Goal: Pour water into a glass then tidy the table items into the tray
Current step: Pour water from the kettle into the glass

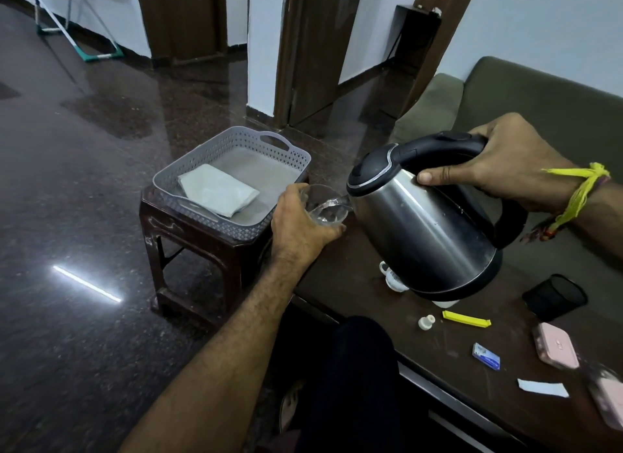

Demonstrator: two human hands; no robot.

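Observation:
My right hand (pixel 505 164) grips the black handle of a steel kettle (pixel 424 230), tilted with its spout down to the left. Its spout meets the rim of a clear glass (pixel 328 208), and water shows inside the glass. My left hand (pixel 296 226) is wrapped around the glass, holding it at the dark table's left end. A grey perforated tray (pixel 232 155) stands on a brown stool just left of the glass, with a folded white cloth (pixel 217 191) in it.
On the dark table (pixel 387 317) lie a small white cup (pixel 392 279), a white cap (pixel 425 321), a yellow clip (pixel 467 319), a blue packet (pixel 486 355), a pink case (pixel 556 349), a white paper slip (pixel 542 388) and a black mesh holder (pixel 554 297). A green sofa is behind.

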